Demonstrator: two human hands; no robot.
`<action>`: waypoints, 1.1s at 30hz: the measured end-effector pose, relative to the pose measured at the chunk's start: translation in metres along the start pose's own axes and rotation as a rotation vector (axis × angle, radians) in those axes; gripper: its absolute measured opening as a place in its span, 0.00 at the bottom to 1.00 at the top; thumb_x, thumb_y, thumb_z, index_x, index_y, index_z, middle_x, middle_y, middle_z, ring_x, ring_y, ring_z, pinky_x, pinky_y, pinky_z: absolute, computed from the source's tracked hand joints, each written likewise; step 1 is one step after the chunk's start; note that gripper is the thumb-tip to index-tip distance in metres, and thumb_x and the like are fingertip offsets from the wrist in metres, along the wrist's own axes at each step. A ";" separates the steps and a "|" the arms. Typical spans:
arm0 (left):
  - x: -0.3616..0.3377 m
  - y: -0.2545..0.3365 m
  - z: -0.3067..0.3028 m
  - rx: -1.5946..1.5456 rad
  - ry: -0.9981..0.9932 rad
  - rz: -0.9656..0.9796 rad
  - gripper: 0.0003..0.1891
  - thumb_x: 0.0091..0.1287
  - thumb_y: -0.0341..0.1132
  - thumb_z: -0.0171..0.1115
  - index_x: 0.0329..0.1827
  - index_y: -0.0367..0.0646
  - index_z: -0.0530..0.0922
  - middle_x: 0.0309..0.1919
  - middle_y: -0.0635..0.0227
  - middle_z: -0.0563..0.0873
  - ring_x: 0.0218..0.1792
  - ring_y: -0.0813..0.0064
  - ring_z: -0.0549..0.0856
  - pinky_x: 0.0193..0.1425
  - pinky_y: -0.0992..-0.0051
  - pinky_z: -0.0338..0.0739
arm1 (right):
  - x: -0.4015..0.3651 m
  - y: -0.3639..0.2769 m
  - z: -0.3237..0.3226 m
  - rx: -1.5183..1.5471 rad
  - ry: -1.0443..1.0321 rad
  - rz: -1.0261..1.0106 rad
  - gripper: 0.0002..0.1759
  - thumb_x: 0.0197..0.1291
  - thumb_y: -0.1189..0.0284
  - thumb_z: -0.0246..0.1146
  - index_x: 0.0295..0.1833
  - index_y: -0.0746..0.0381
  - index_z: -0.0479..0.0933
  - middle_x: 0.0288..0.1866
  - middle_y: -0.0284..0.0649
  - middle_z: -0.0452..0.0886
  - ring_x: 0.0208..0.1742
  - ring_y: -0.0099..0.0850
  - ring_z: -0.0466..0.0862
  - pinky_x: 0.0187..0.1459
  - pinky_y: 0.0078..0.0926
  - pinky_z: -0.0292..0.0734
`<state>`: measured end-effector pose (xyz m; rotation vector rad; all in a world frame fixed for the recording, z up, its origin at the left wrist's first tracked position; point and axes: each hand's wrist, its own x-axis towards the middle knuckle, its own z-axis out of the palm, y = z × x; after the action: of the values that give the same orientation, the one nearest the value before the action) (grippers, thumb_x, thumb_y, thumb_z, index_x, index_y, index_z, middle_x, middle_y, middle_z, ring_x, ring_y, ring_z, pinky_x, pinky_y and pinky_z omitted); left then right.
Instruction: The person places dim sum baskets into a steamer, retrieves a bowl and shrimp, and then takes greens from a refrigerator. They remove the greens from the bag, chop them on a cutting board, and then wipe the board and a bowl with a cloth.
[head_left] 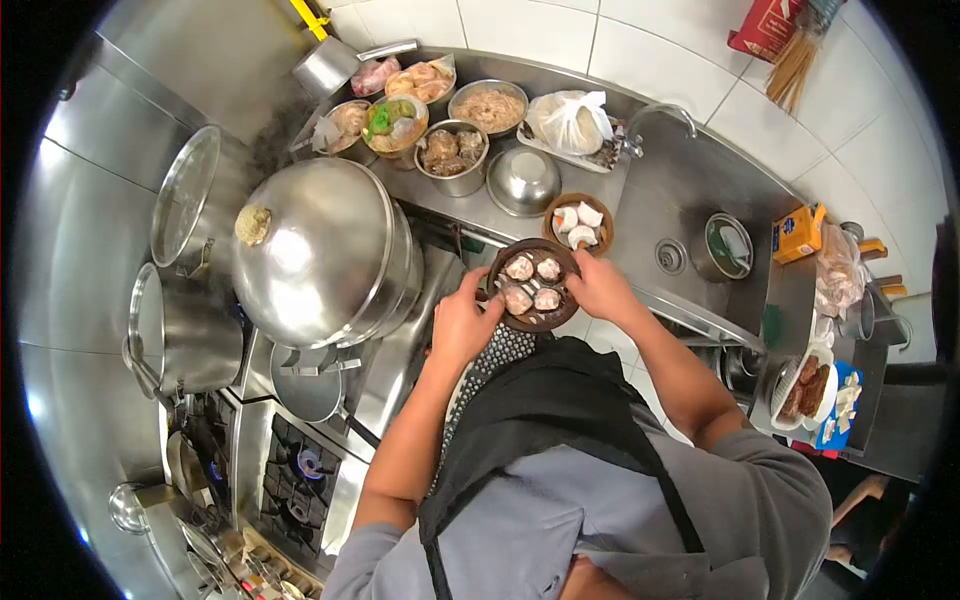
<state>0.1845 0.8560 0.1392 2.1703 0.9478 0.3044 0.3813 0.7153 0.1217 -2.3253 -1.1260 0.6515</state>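
A small round steamer basket [541, 319] is held level in front of my body, with several pale pink siu mai dumplings [517, 300] inside. My left hand [466, 318] grips its left side, the thumb near the rim. On the opposite side, my right hand [603, 287] closes around the upper right edge. Just beyond it on the steel counter, a second steamer basket [551, 229] contains 3 white dumplings [581, 237], some with orange showing. To the left stands a large steamer with a domed metal lid [310, 250].
Food-filled metal bowls [455, 183] and an upturned bowl [524, 180] line the back counter. A sink [690, 200] with a pot [722, 250] lies right. Tall pots [195, 335], a frying pan [307, 390] and a lit burner [308, 463] are left. Another person's arm [862, 500] shows lower right.
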 end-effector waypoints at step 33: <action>0.048 0.001 -0.450 0.782 0.630 0.062 0.22 0.53 0.36 0.68 0.54 0.47 0.84 0.48 0.55 0.84 0.45 0.60 0.86 0.52 0.66 0.79 | 0.044 -0.085 -0.074 -0.073 0.121 -0.001 0.18 0.56 0.71 0.55 0.49 0.72 0.75 0.38 0.67 0.79 0.45 0.63 0.80 0.48 0.50 0.74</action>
<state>0.0059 1.1299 0.4519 2.8849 1.5345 0.7831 0.4000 0.7830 0.2206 -2.3898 -1.1122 0.4693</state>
